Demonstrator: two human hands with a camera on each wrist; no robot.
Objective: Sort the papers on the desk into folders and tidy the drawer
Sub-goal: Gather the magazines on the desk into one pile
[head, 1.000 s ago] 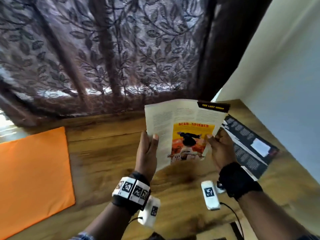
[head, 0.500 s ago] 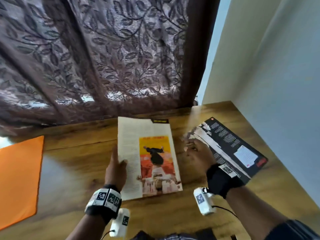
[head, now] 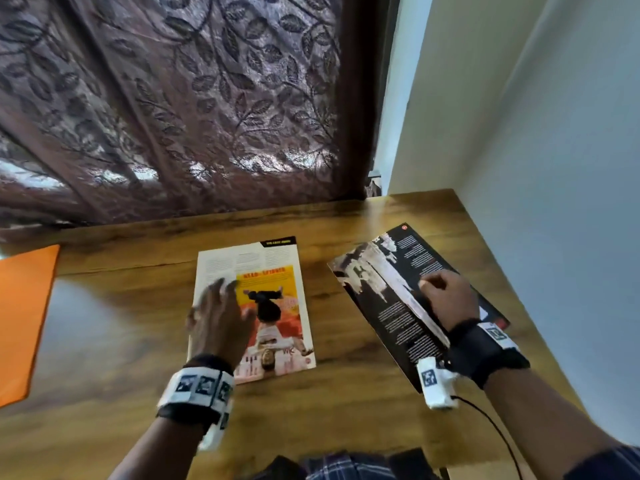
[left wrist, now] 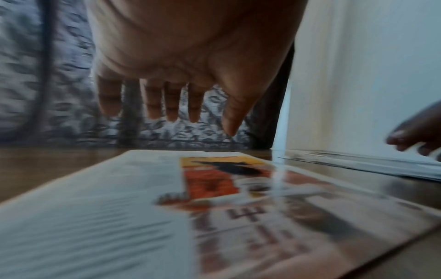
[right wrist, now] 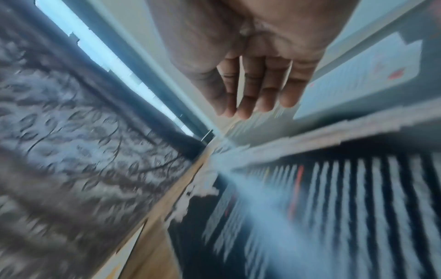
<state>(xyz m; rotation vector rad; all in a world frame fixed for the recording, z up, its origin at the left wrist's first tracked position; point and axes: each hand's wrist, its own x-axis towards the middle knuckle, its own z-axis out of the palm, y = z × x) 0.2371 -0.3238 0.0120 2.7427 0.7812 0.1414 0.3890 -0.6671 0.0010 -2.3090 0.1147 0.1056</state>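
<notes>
A printed page (head: 277, 306) with a yellow and orange picture lies flat in the middle of the wooden desk (head: 346, 410). My left hand (head: 218, 306) hovers over its left half with the fingers spread and holds nothing. In the left wrist view the left hand (left wrist: 181, 103) is clear of the page (left wrist: 143, 207). A dark printed paper (head: 391, 306) lies at the right, overlapping another dark sheet. My right hand (head: 443, 299) is over it with the fingertips at its surface. In the right wrist view the fingers (right wrist: 253, 90) are straight above that paper (right wrist: 334, 207).
An orange folder (head: 24, 323) lies flat at the desk's left edge. A brown leaf-patterned curtain (head: 173, 98) hangs behind the desk. A pale wall (head: 554, 168) runs along the right side. A cable (head: 491, 427) trails from my right wrist.
The picture page, held up in both hands a second ago, now lies on the desk. My left hand has let go of it. My right hand has moved right onto the dark paper.
</notes>
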